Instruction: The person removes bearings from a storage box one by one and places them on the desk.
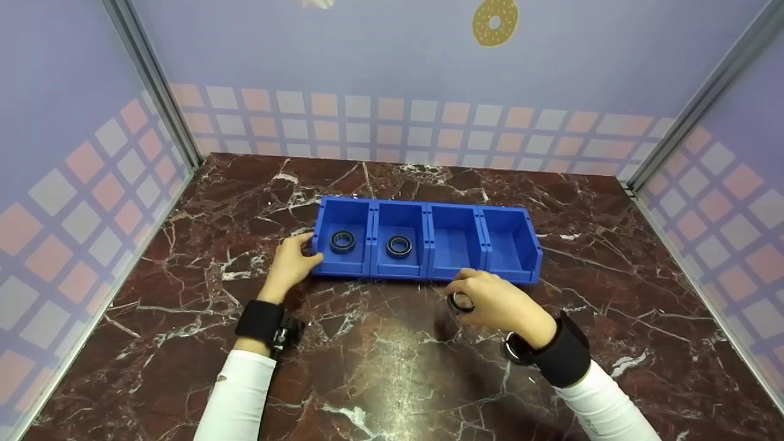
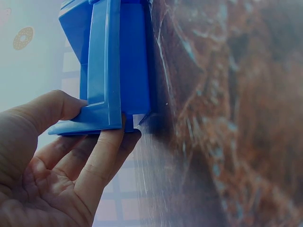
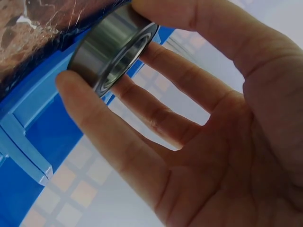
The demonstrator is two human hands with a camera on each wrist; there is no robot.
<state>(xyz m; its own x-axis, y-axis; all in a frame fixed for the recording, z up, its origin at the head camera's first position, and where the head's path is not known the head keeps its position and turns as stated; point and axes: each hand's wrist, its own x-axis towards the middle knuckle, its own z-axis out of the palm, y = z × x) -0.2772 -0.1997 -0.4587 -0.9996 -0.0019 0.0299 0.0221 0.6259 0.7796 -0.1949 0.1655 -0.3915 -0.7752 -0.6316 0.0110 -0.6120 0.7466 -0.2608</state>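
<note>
A row of joined blue bins [image 1: 456, 254] stands on the table. My left hand [image 1: 290, 264] holds the outer wall of the leftmost bin. In the left wrist view, the thumb lies over the bin's rim [image 2: 99, 111] and the fingers are under the outer side. My right hand [image 1: 495, 301] pinches a metal ball bearing [image 3: 106, 45] between thumb and fingertips, in front of the third bin. The head view shows that bearing tilted, close to the bin's front edge. One bearing [image 1: 343, 250] lies in the leftmost bin and another bearing [image 1: 399, 255] in the second.
The dark red marbled table [image 1: 380, 380] extends around the bins. Behind it rises a lilac wall [image 1: 367, 55] with a checkered band, and side panels stand left and right. Metal posts [image 1: 153, 79] mark the back corners. Each wrist wears a black strap [image 1: 260, 321].
</note>
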